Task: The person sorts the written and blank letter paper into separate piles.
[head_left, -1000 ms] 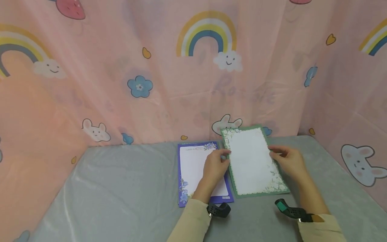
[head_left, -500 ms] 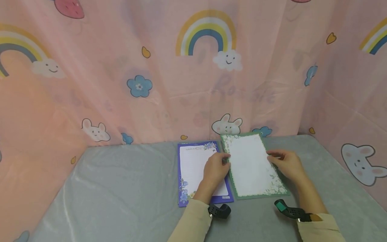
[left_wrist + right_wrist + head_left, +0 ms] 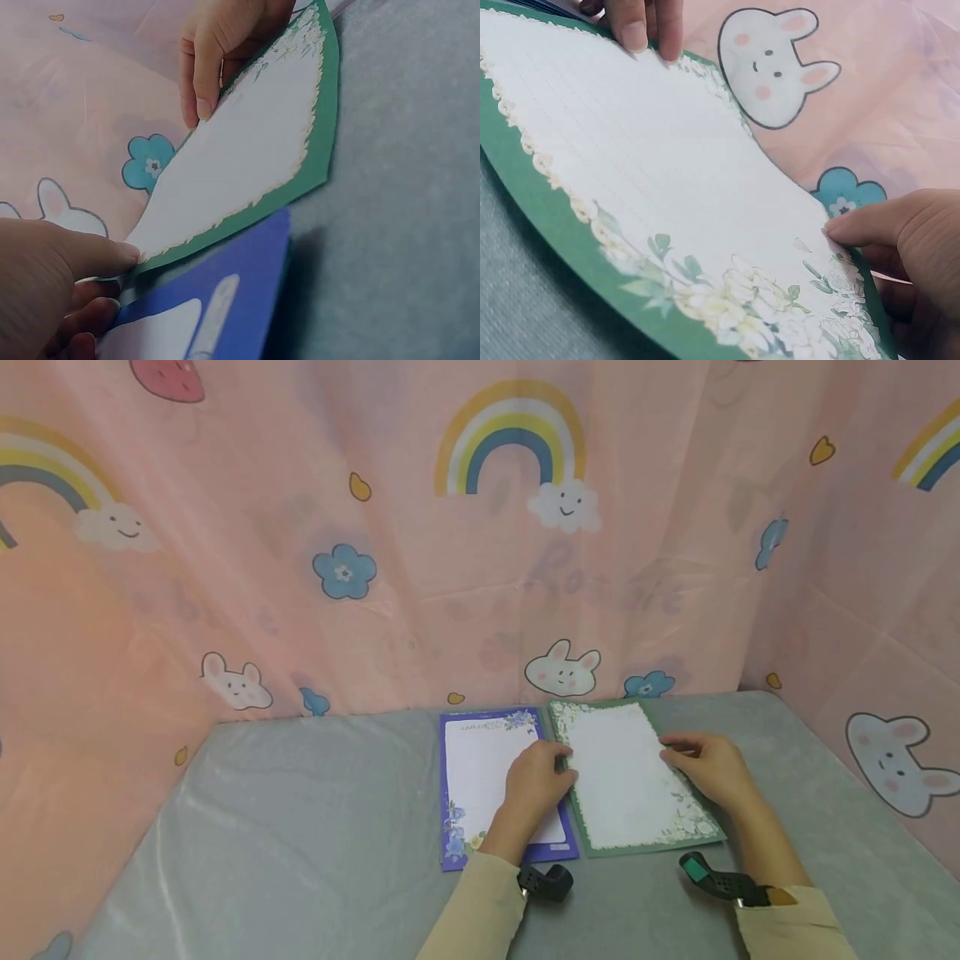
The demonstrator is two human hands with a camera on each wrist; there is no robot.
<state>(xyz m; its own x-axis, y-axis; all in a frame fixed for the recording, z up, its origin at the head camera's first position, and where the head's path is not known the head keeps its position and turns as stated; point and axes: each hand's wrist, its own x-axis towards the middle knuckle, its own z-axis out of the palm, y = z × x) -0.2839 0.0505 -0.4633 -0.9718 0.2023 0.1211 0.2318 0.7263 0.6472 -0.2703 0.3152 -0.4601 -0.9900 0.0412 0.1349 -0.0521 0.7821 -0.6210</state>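
Note:
A sheet of green-bordered writing paper (image 3: 622, 777) with white flowers at two corners lies low over the table, between my two hands. By its left edge my left hand (image 3: 531, 781) pinches it, thumb on top. My right hand (image 3: 712, 768) pinches the right edge, with the thumb on the face and the other fingers behind. In the right wrist view the flowered paper (image 3: 667, 165) bows between the two grips. Under my left hand and forearm lies a purple-bordered sheet (image 3: 480, 768) with blue flowers, partly covered by them.
A grey cloth (image 3: 300, 827) covers the table. Behind it hangs a pink curtain (image 3: 420, 635) with rainbows and rabbits, close to the papers' far edges. Black wrist devices (image 3: 546, 883) sit on both wrists.
The green-bordered paper has come down, its far edge dropping away from the curtain toward the table. Both hands have lowered slightly with it. The purple-bordered sheet stays in place.

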